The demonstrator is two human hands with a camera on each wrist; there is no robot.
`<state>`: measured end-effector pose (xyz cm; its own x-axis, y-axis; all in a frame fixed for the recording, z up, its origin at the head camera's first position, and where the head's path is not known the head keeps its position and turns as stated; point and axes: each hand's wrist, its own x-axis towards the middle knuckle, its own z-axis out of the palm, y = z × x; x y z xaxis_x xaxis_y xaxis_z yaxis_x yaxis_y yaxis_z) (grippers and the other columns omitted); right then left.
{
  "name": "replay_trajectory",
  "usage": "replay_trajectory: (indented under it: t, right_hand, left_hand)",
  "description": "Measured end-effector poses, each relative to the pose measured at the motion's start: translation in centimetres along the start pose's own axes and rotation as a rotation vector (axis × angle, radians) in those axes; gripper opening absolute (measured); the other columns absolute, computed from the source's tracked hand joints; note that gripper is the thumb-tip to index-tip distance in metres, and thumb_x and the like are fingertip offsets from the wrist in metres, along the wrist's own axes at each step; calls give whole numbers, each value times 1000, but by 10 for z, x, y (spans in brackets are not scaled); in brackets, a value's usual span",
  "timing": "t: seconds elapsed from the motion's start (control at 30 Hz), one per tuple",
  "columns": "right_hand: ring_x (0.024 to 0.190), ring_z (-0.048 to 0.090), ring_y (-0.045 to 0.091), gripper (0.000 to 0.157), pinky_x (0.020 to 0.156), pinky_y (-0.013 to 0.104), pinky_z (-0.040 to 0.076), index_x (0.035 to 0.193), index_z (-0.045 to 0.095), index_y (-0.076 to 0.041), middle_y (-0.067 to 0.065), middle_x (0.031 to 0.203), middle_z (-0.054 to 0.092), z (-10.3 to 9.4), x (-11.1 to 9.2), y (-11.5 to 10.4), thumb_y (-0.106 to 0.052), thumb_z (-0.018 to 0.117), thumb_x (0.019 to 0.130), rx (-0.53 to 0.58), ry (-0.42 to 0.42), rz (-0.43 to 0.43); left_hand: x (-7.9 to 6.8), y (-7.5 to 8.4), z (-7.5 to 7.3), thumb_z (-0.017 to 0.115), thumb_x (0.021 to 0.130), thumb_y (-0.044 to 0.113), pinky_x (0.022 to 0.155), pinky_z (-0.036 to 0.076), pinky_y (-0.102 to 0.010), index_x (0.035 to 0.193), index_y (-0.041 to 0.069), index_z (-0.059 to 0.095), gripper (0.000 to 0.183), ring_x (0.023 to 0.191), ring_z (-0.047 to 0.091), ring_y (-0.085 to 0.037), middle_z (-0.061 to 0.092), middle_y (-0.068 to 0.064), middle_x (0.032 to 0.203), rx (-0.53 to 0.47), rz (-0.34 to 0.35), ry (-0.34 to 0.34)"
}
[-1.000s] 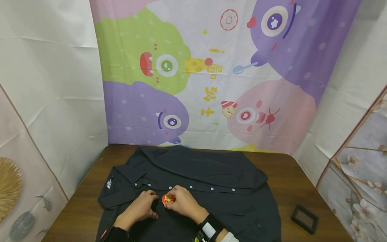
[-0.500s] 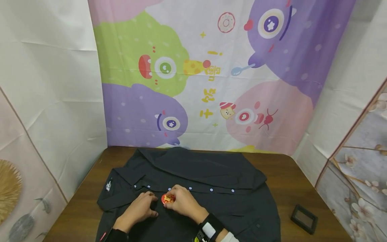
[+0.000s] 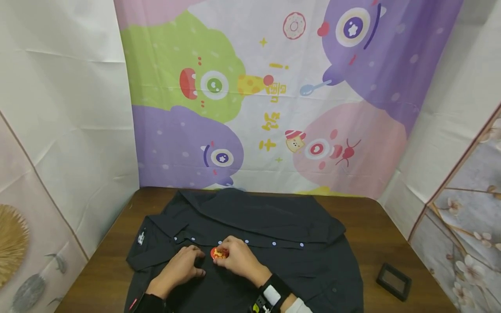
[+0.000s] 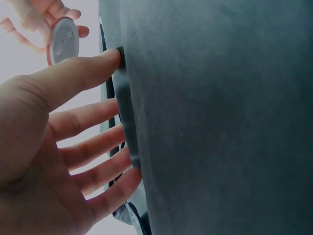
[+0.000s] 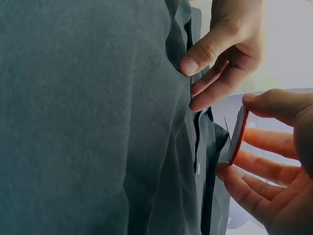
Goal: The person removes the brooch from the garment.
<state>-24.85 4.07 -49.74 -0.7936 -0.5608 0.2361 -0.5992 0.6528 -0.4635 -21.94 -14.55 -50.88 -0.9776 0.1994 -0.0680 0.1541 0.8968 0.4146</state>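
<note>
A black shirt (image 3: pixel 219 296) lies spread on the wooden table. My right hand (image 3: pixel 242 261) pinches a round red pin badge (image 3: pixel 215 253) by its rim, thumb on one side and fingertips on the other. The badge is held off the cloth in the right wrist view, tilted, its grey back towards the shirt. A thin pin (image 5: pixel 227 126) sticks out from that back. Left of the badge, my left hand (image 3: pixel 181 268) has its thumb and fingers spread, the fingertips right at the shirt's surface. The left wrist view shows the badge's metal back (image 4: pixel 65 40) beyond the left thumb.
Several white buttons (image 3: pixel 274 244) run in a row across the shirt, beyond both hands. A small black rectangular frame (image 3: pixel 389 292) lies on the wooden table (image 3: pixel 372 243) at the right. A cartoon-printed cloth (image 3: pixel 250 169) hangs behind the table.
My right hand has shifted slightly away from me and to the right with the badge, which now looks more tilted. The left hand has stayed nearly in place.
</note>
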Motion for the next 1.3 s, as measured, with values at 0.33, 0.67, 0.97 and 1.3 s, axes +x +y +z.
replay_trajectory:
  t: [0.33,0.67,0.97,1.3]
  right_hand:
    - [76,55,2,21,65,15,43,88,71,-15,-6,89,60,0,-1,2,-30,71,74,26,26,9]
    - [66,55,-2,12,60,8,42,84,71,-10,-4,78,63,8,-4,8,-15,68,74,63,92,4]
    - [65,57,-3,9,59,6,43,80,71,-9,-2,78,63,7,-3,7,-12,69,72,79,126,-27]
    - [66,56,-4,4,60,5,42,78,71,-12,-4,78,63,6,-2,8,-13,69,74,69,145,-15]
  left_hand:
    - [0,1,1,76,68,28,86,43,-45,98,11,66,36,98,54,-22,62,-2,101,-16,11,39]
    - [0,2,1,72,73,28,87,43,-44,98,11,66,31,97,56,-22,63,-1,97,-51,49,75]
    - [0,2,1,72,73,28,87,43,-43,95,12,67,27,96,56,-21,64,1,95,-49,69,120]
    - [2,3,0,70,75,26,85,44,-42,95,14,67,23,95,58,-20,65,2,95,-75,90,124]
